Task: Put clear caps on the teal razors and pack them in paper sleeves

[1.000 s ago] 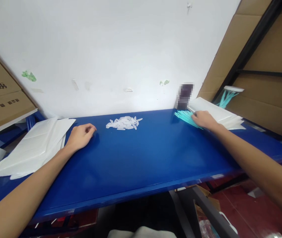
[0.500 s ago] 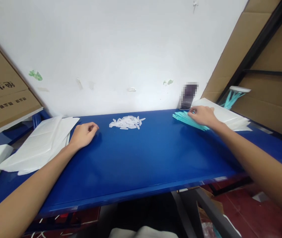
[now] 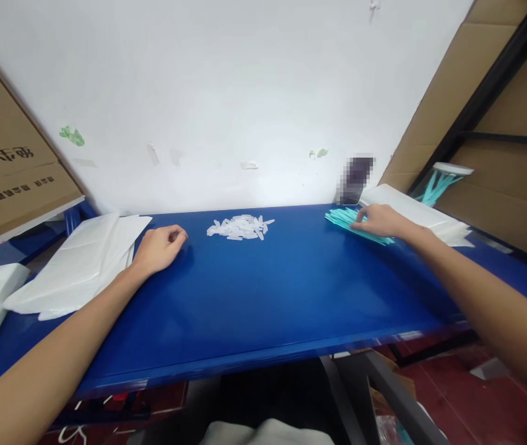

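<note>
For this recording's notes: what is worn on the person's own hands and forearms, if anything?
Left hand and right hand are both bare: no gloves, and no rings visible. Both forearms are bare too, with no sleeves, watch or bracelet in view.

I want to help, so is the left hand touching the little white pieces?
No, the blue table shows between the left hand and the white pieces.

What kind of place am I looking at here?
Probably a small packing workstation: a blue table against a white wall, with stacked white plastic sheets or bags, a pile of small translucent-white pieces and thin turquoise sticks.
</note>
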The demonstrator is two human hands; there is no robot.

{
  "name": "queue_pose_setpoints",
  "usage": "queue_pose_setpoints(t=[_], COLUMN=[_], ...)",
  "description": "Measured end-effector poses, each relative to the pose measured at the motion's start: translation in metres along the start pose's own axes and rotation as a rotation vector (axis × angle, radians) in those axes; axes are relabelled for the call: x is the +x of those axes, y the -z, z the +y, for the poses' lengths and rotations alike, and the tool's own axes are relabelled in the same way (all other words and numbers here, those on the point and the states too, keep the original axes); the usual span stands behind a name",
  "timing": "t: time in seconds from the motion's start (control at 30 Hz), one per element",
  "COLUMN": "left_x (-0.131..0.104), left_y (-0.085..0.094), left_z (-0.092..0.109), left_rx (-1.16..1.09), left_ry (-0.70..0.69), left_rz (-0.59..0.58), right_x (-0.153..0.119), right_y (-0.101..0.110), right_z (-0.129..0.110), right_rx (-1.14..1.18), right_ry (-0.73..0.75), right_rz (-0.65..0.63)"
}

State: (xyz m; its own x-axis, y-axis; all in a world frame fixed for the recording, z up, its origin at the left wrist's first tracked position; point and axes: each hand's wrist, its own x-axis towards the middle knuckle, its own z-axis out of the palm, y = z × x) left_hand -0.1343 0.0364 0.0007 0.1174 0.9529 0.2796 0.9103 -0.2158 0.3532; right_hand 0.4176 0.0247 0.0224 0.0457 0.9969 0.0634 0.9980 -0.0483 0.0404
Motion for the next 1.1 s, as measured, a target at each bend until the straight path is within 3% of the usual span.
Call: queue_pose_setpoints(t=[0.43,0.83,0.97,1.1], left_x=[-0.002,-0.001,-0.001,-0.003], left_y=[0.0,-0.004,-0.004,-0.005], left_z=[-0.002,-0.004,-0.003,0.004], left_rx=[0.001,-0.01,-0.017,-0.049], left_ry=[-0.044,-0.07,-0.091,-0.107], left_rz=[-0.009,-0.007,-0.001,0.005], right_x=[-0.003,-0.02,-0.026,-0.039], right_y=[-0.003,0.024,0.027,0.031], right_z=[-0.02,-0.03,-0.047,-0.082], right_rx=[0.047,0.108,0.225,0.335], right_ry=[0.075,0.182,0.287,0.421], right_rz=[-0.159,-0.408,-0.465,-0.518])
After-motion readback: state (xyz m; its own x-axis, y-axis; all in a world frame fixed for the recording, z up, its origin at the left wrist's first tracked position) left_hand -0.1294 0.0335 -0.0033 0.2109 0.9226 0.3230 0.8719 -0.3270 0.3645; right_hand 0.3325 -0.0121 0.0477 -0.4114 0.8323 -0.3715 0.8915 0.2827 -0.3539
